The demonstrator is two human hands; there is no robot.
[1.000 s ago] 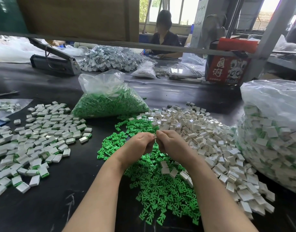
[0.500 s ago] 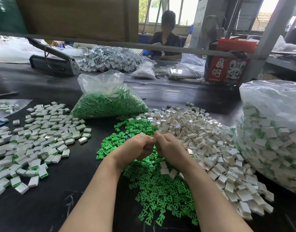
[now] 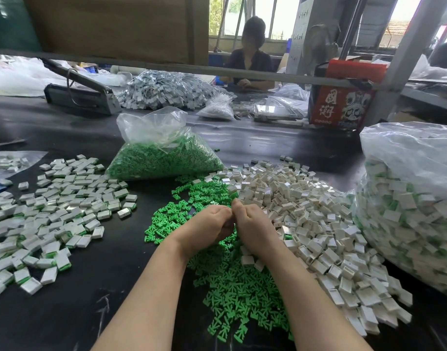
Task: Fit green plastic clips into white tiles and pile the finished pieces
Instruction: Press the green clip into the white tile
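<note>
- Nearest me, the person's two bare forearms reach out over the loose heap of bright green plastic clips (image 3: 227, 282) spread on the black table (image 3: 65, 312).
- Above the far part of that heap the left hand (image 3: 204, 226) and right hand (image 3: 252, 229) meet knuckle to knuckle, fingers curled inward. They seem to be pinching one small piece between them, but it is hidden and I cannot tell what it is.
- My guess: a clip is being pressed into a tile right now. Next comes a firm squeeze until it seats, then a toss to the left.
- Right of the green heap, touching it, lies the mound of empty white rectangular plastic tiles (image 3: 306, 219).
- Left of the heap, well apart, the finished white tiles with green edges (image 3: 57, 211) lie scattered flat.
- Far right of the heap bulges a big clear plastic sack of finished pieces (image 3: 409, 211).
- Just beyond the heap sits a clear bag of spare green clips (image 3: 164, 155).
- Further off, another worker sits at the table's far side.
</note>
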